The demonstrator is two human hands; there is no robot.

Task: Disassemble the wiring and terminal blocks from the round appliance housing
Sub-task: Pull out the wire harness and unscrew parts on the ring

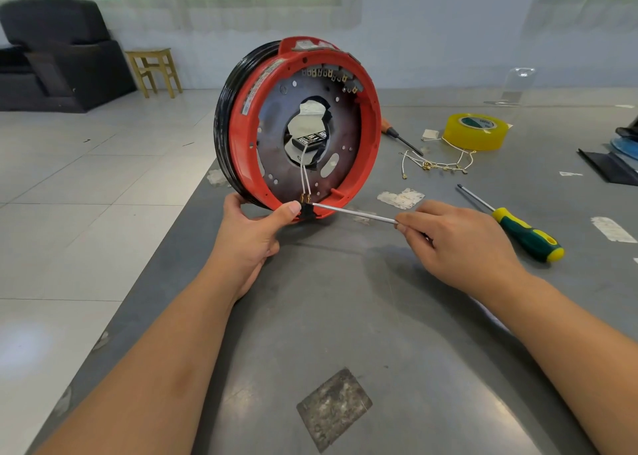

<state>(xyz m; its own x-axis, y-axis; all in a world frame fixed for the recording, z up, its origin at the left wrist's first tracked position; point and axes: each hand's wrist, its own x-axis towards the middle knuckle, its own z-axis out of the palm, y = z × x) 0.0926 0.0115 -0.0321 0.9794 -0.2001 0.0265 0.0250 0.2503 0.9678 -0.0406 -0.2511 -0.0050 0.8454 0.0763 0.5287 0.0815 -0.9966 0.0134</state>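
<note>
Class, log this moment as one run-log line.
left hand: steadies housing | right hand: holds screwdriver | tip: at bottom terminals | white wires: attached

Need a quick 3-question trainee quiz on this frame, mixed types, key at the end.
1. True or false: the red housing lies flat on the table.
2. The right hand holds a tool whose metal shaft has its tip at: A) the two white wires' terminals at the bottom rim, B) the top terminals, C) the tape roll.
3. What lies just right of the right hand?

Key: 1 false, it stands on edge, steadied by the left hand. 2 A. 3 a green-and-yellow screwdriver.
</note>
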